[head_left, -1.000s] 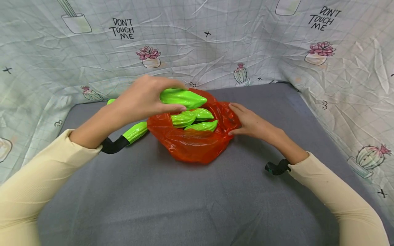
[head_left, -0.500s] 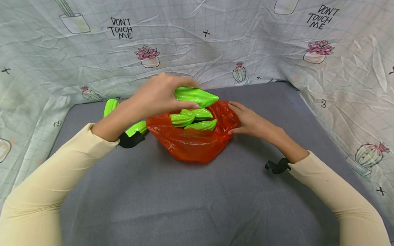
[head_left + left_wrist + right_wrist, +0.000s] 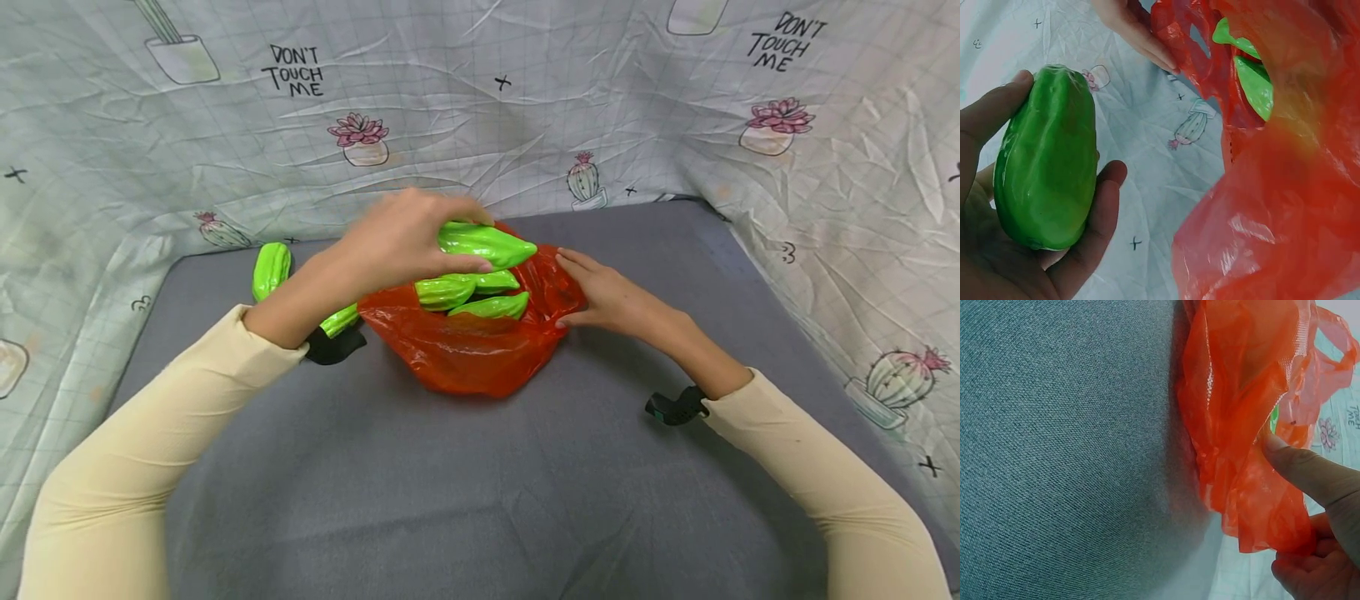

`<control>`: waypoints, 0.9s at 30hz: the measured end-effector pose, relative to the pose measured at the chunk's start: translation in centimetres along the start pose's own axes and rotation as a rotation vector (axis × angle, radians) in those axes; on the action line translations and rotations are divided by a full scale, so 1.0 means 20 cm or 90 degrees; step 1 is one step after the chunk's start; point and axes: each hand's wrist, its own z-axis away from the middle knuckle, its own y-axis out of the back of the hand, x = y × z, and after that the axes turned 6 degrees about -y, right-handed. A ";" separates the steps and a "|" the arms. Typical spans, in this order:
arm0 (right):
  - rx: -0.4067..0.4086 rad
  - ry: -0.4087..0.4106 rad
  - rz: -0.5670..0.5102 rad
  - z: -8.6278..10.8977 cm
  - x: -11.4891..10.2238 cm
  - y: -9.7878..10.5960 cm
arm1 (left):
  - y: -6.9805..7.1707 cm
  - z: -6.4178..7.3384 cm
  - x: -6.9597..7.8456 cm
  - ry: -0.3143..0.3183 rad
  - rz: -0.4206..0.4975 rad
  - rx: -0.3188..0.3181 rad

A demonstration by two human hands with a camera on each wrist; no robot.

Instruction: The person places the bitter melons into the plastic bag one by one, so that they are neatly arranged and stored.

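A glossy green ridged gourd (image 3: 487,244) with a pointed tip is gripped in my left hand (image 3: 401,237), thumb below and fingers over the top. In the left wrist view the blunt end of this gourd (image 3: 1047,162) faces the camera. The hand is over the mouth of a thin red plastic bag (image 3: 472,358), which stands with its top spread. Several similar gourds (image 3: 491,307) lie inside. My right hand (image 3: 611,296) holds the bag's right side; in the right wrist view its thumb (image 3: 1313,469) is at the rim with fingers on the crumpled red plastic.
Left of the bag, one green gourd (image 3: 272,268) lies on the grey cloth-covered table (image 3: 480,500). Another gourd (image 3: 341,319) is partly hidden behind the left wrist. A printed fabric backdrop (image 3: 465,108) rises behind and along both sides.
My left hand has carried the gourd rightward over the bag's mouth, then slightly down. The right hand and the bag have stayed in place.
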 end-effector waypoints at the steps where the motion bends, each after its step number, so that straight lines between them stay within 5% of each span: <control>1: 0.001 0.001 0.001 0.00 0.00 0.00 | -0.01 -0.01 0.00 0.002 0.000 -0.001; 18: 0.011 0.016 0.013 -0.01 -0.01 0.00 | -0.19 -0.13 -0.03 0.056 0.068 -0.048; 27: 0.016 0.027 0.009 -0.01 -0.03 0.01 | -0.18 -0.24 -0.01 0.087 0.066 -0.098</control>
